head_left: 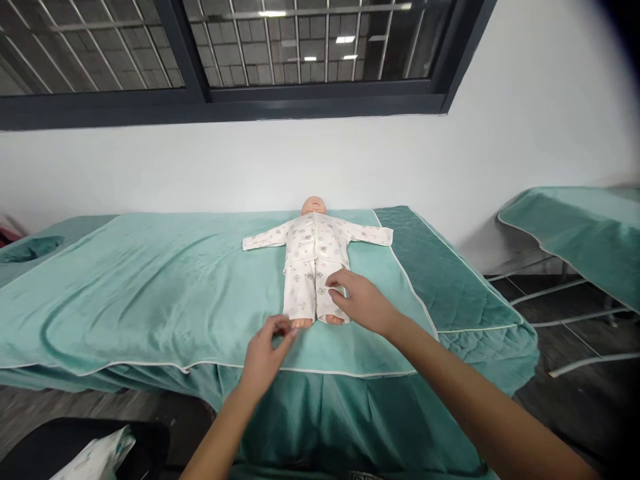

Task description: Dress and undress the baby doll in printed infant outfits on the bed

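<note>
A baby doll (314,257) in white printed pyjamas lies on its back on a teal towel (165,287), head toward the wall, arms spread. My right hand (359,300) rests on the doll's right trouser leg near the ankle, fingers curled and pinching the cloth. My left hand (265,353) hovers just below the doll's left foot, thumb and fingers drawn together near the trouser hem; whether anything is between them I cannot make out.
The towel covers a bed with a darker teal quilt (440,280) at its right side. A second teal-covered bed (585,227) stands at the right across a dark floor. A black seat with a pale packet (100,453) is at the lower left.
</note>
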`<state>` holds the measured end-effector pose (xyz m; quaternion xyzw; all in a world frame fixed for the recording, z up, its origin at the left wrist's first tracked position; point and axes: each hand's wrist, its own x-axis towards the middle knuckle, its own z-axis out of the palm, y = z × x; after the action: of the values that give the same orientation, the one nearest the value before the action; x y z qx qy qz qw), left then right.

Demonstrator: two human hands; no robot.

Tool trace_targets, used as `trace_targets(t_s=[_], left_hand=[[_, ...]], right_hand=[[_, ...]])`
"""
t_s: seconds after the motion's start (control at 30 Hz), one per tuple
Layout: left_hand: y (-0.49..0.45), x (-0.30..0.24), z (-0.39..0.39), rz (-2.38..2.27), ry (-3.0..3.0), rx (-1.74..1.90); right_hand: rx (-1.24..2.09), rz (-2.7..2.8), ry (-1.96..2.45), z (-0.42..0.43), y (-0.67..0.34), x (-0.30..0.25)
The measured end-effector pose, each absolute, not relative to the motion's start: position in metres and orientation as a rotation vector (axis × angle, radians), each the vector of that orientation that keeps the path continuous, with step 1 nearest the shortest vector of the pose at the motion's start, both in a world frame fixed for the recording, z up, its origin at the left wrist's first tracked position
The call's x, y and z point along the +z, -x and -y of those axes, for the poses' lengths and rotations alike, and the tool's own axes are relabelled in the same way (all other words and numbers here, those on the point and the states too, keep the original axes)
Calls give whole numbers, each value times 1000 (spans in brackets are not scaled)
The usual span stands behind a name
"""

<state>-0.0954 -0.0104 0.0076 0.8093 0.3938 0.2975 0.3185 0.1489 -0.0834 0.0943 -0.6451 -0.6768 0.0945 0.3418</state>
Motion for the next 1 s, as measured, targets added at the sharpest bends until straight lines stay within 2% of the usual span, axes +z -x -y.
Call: trace_targets(t_s=[0.2, 0.43, 0.63, 0.73, 0.87, 1.0], left_hand=[[60, -10, 24, -1245, -2318, 877], [50, -15, 32, -1219, -2552, 1025], [67, -8, 22, -1100, -2147, 1207], [64, -3, -14, -1191, -1720, 1307], [33, 5, -85, -1064, -1482, 1199], [-6, 19, -133, -978, -1477, 1030]], right_hand=[[204, 1876, 1812, 100, -144, 60], [203, 1889, 1905, 119, -135, 28], [377, 1646, 1665, 116, -154, 29], [442, 1254, 1623, 87, -179, 25], [648, 572, 1491, 15, -222, 14], [755, 523, 1350, -50, -242, 3]])
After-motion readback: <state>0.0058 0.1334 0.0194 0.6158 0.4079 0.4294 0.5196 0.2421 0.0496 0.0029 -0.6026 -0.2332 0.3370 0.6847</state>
